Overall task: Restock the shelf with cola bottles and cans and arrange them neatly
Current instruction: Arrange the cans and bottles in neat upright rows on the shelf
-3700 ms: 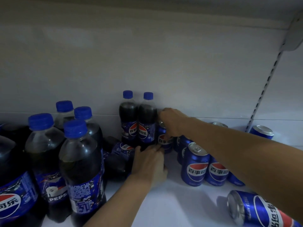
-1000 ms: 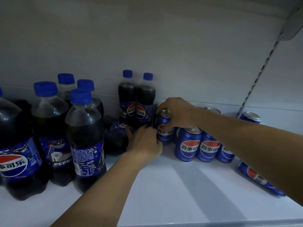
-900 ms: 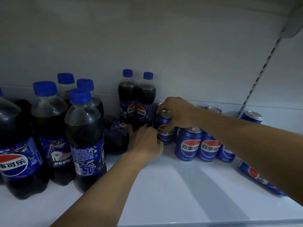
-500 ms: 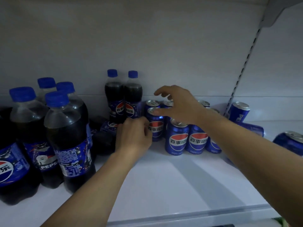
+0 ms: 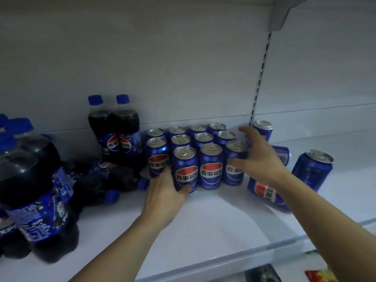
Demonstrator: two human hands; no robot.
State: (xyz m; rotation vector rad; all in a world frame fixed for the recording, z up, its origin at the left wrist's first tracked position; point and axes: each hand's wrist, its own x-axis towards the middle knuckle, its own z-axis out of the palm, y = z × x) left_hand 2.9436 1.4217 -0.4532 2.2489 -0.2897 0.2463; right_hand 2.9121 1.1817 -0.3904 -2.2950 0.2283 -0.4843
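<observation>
Shelf (image 5: 203, 231) | left hand (image 5: 164, 192) curled round front-left can (image 5: 186, 169) of upright block | right hand (image 5: 260, 159) spread wide, holding nothing, at block's right flank | toppled can (image 5: 266, 193) just below right hand, long axis slanting front-right; right hand judged nearer.

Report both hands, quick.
Left hand: grips the nearest can.
Right hand: open, fingers spread, against the right-end can.
</observation>
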